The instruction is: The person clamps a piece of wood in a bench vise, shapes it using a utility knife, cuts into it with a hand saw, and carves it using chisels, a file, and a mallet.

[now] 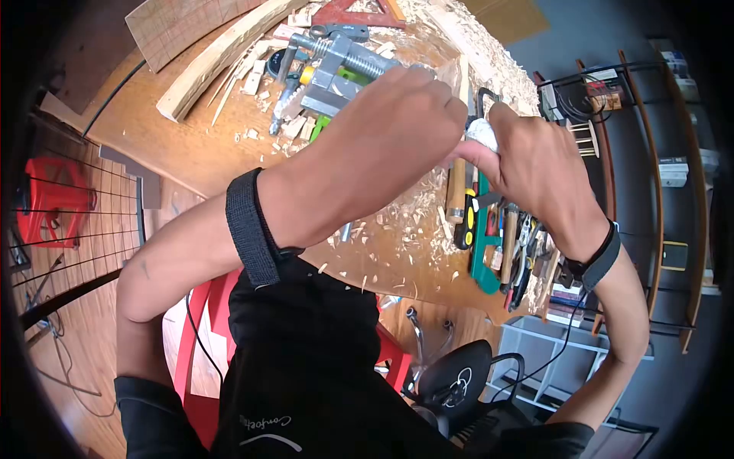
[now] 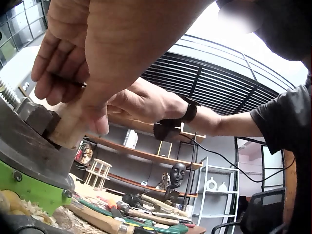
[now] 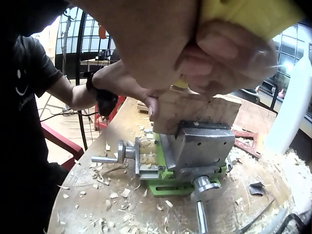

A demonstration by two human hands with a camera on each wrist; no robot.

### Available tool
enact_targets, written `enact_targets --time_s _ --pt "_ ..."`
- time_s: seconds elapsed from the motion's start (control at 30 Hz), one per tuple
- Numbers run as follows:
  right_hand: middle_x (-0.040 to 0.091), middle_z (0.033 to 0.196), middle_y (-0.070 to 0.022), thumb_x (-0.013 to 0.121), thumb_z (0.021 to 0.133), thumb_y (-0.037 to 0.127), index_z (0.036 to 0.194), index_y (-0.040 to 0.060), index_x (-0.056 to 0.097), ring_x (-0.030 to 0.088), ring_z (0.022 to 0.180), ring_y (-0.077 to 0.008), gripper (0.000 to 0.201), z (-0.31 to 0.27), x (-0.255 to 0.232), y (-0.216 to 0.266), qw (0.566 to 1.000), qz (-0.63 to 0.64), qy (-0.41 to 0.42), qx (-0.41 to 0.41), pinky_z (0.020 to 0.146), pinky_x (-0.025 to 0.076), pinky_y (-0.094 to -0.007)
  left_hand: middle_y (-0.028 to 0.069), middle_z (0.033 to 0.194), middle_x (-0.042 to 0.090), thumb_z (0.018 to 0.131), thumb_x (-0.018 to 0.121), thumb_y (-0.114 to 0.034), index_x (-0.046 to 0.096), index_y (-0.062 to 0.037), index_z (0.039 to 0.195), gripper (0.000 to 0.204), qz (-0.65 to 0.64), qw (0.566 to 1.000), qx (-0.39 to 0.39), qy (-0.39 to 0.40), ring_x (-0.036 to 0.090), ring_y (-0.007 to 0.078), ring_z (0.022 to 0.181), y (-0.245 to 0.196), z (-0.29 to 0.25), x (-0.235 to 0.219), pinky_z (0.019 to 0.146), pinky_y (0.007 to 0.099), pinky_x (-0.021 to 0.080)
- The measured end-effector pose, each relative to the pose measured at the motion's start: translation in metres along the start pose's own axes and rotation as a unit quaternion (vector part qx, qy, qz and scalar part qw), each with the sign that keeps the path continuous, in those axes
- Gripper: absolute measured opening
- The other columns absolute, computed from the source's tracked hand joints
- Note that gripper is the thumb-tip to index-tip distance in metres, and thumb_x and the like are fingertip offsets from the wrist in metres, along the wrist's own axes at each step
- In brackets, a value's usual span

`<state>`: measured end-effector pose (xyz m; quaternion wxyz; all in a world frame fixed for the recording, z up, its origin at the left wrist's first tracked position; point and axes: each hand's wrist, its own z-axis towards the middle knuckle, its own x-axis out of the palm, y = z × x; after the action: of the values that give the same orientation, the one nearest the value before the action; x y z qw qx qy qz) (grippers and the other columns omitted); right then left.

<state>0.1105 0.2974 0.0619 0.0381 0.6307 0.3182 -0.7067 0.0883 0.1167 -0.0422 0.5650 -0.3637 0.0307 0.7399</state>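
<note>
Wood blk., 1 pc.: held in grey/green vise, ctr. of R wrist view. Yellow item, 1: gripped by R hand, top of same view. L hand: set nr. R; thumb seen at blk. edge, fingers bent, grip can't be told. Surface: strewn w/ shavings. Hand tools, asst'd: laid R of ctr., head view.

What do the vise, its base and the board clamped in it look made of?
Vise: likely metal, bare grey with a dull sheen. Base: even green, probably painted metal; colour alone leaves it open. Board: apparently raw wood, pale with darker streaks.
</note>
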Motion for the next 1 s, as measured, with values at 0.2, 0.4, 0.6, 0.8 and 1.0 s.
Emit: enact_targets --time_s 0.2,0.4,0.6,0.8,1.0 --pt "0.06 0.055 -0.0207 0.062 0.082 0.071 0.076 -0.0015 0.063 0.066 0.057 -0.0407 0.073 -0.006 0.003 0.003 1.0 -0.013 -0.007 0.011 0.051 0.054 -0.0436 0.0136 0.089 0.057 0.081 0.073 -0.023 0.057 -0.0003 0.095 0.031 0.053 0.999 0.008 -0.003 0.057 0.0319 0.091 -0.003 -0.003 0.004 0.081 0.0419 0.045" --pt "0.059 0.054 -0.0195 0.06 0.083 0.072 0.074 -0.0006 0.063 0.066 0.055 -0.0392 0.073 -0.006 0.002 0.005 0.999 -0.027 -0.024 0.009 0.048 0.053 -0.0422 0.0128 0.089 0.057 0.081 0.072 -0.025 0.058 -0.0014 0.097 0.031 0.067 0.997 0.027 -0.018 0.057 0.031 0.09 -0.001 -0.003 0.004 0.082 0.0418 0.045" --pt "0.059 0.052 -0.0183 0.059 0.083 0.073 0.071 0.0004 0.062 0.066 0.053 -0.0376 0.074 -0.008 0.006 0.007 0.999 -0.036 -0.033 0.015 0.046 0.052 -0.0405 0.0118 0.089 0.056 0.082 0.07 -0.026 0.058 -0.0018 0.098 0.031 0.069 0.997 0.031 -0.007 0.057 0.0301 0.09 0.002 -0.003 0.006 0.081 0.041 0.045" --pt "0.057 0.05 -0.0179 0.06 0.083 0.073 0.067 0.0011 0.06 0.064 0.049 -0.0371 0.073 -0.012 0.011 0.011 0.998 -0.042 -0.047 0.03 0.043 0.05 -0.0392 0.0118 0.088 0.056 0.08 0.069 -0.019 0.058 -0.0025 0.094 0.024 0.029 0.999 0.034 -0.028 0.057 0.03 0.089 0.003 -0.003 0.005 0.081 0.0404 0.046" --pt "0.055 0.048 -0.018 0.06 0.083 0.073 0.064 0.0014 0.059 0.062 0.046 -0.0371 0.074 -0.014 0.011 0.018 0.996 -0.045 -0.05 0.056 0.042 0.049 -0.0393 0.0116 0.086 0.055 0.078 0.069 -0.017 0.056 -0.0036 0.088 0.021 0.018 0.997 0.064 -0.042 0.058 0.03 0.089 0.009 -0.001 0.005 0.081 0.0406 0.046"
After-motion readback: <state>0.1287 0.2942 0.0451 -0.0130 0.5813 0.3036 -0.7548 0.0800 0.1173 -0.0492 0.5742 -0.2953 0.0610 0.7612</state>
